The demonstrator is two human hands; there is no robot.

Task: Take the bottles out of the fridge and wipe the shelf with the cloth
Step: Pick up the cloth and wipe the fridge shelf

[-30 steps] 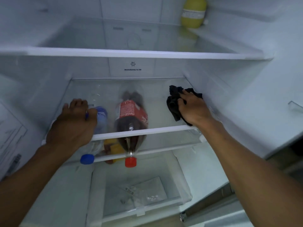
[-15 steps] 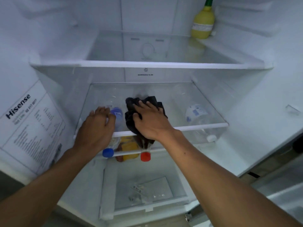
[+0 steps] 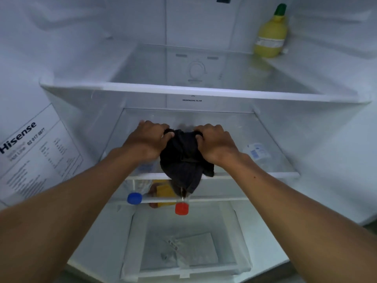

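White plastic and clear glass fill the view: an open Hisense fridge, its lining smooth and hard, its shelves see-through.

Nearest, at the bottom, sits a translucent crisper drawer [image 3: 183,252], boxy and thin-walled, with a flat packet inside. Above it, on a lower level, 2 bottles lie on their sides with their necks toward the door: a clear bottle with a blue cap [image 3: 134,198] and a dark cola bottle with a red cap [image 3: 181,208]. Something yellow lies between them; I cannot tell what it is.

Next comes the glass shelf [image 3: 275,160], edged with a white trim strip. On it the left hand [image 3: 148,142] and right hand [image 3: 216,144] each have their grip clenched on the black cloth [image 3: 183,160], a soft, limp, bunched rag whose lower fold drapes over the front trim. A clear water bottle [image 3: 257,151] with a blue-and-white label shows toward the right, apparently seen through the glass.

To wipe well, I would spread the cloth flat instead of balled, press evenly, and draw strokes from the back wall forward so crumbs come out. The bottles seem still inside, so lift them clear first.

Farthest, a lemon-shaped yellow squeeze bottle [image 3: 270,35] with a green cap stands on the upper shelf [image 3: 183,91].
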